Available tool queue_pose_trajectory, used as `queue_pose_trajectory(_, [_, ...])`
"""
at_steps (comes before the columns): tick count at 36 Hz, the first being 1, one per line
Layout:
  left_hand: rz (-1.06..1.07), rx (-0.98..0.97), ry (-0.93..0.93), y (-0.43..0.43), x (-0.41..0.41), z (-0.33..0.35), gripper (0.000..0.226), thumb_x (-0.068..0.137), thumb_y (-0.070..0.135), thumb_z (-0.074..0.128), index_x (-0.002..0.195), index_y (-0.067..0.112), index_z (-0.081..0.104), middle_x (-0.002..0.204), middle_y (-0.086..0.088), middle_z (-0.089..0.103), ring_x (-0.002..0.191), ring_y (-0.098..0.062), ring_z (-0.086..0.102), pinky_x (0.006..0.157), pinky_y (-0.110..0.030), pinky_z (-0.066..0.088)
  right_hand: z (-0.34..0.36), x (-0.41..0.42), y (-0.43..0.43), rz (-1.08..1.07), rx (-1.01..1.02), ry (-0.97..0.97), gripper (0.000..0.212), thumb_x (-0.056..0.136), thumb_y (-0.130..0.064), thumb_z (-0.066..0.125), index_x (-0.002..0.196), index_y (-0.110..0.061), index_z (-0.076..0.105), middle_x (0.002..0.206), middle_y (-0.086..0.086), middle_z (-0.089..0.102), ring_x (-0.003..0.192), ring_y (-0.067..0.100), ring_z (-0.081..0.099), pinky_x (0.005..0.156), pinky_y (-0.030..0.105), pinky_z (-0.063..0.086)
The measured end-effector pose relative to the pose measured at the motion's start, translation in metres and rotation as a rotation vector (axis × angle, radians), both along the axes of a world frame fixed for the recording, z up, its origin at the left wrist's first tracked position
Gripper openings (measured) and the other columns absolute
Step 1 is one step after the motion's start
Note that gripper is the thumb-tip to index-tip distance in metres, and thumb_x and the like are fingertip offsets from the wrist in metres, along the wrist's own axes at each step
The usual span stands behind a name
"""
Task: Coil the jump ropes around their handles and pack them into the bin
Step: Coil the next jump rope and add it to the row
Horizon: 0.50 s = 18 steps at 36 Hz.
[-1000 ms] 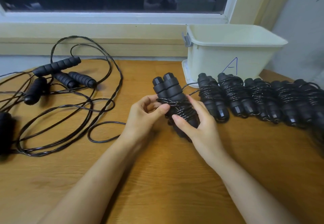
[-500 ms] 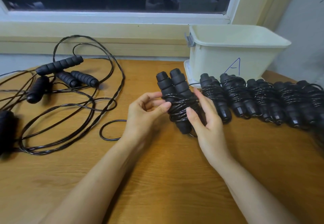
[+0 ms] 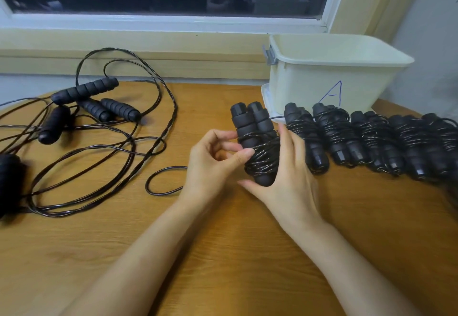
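Over the last second we see the slack loop (image 3: 162, 194) on the worktop (image 3: 223, 253) shrink and draw toward the left hand (image 3: 213, 164), while the handle bundle (image 3: 255, 137) turns more upright. We judge this wrap nearly finished. The right hand (image 3: 290, 174) cups and grips the handle bundle from its right side, thumb under the lower end. The left hand pinches rope against the coil's left flank. The handle bundle is held in front of the bin (image 3: 322, 78), beside a row of coiled ropes (image 3: 371, 137). The uncoiled ropes (image 3: 99, 107) lie to the left.
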<state>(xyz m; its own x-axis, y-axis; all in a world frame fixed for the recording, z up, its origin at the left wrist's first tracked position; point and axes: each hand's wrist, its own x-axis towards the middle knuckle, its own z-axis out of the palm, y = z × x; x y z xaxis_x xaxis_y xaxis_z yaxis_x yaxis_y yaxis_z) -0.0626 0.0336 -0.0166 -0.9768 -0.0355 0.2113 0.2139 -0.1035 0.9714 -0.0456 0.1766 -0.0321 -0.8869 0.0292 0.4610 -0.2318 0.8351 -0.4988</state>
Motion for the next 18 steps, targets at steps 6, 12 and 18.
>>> queue_pose_trajectory(6, [-0.055, -0.074, 0.087, -0.003, 0.0, 0.0, 0.04, 0.072, 0.019, 0.075, 0.11, 0.013, 0.063, 0.094, -0.003, 0.07, 0.084, -0.015, 0.065, 0.084, -0.027, 0.056, 0.0, -0.002, 0.006, -0.049, 0.009, 0.106, 0.108, 0.067, -0.051, 0.083, 0.153, -0.016, 0.028, 0.132, 0.002, 0.06, 0.119, 0.024, 0.054, 0.073, 0.03, 0.048])
queue_pose_trajectory(12, [-0.1, -0.147, 0.198, -0.006, -0.002, 0.001, 0.038, 0.08, 0.018, 0.072, 0.117, 0.02, 0.062, 0.101, -0.005, 0.068, 0.089, -0.014, 0.065, 0.087, -0.025, 0.053, -0.003, -0.002, 0.008, 0.082, -0.269, 0.106, 0.082, 0.072, -0.04, 0.082, 0.14, -0.015, 0.045, 0.126, 0.005, 0.062, 0.114, 0.018, 0.06, 0.086, 0.018, 0.046])
queue_pose_trajectory(18, [-0.118, -0.186, 0.259, -0.011, -0.007, -0.001, 0.038, 0.086, 0.008, 0.066, 0.121, 0.024, 0.061, 0.099, 0.002, 0.065, 0.094, -0.008, 0.063, 0.089, -0.023, 0.05, -0.004, -0.004, 0.007, 0.195, -0.555, 0.065, 0.08, 0.069, -0.041, 0.079, 0.14, -0.017, 0.051, 0.129, -0.006, 0.053, 0.122, 0.009, 0.053, 0.104, 0.032, 0.047])
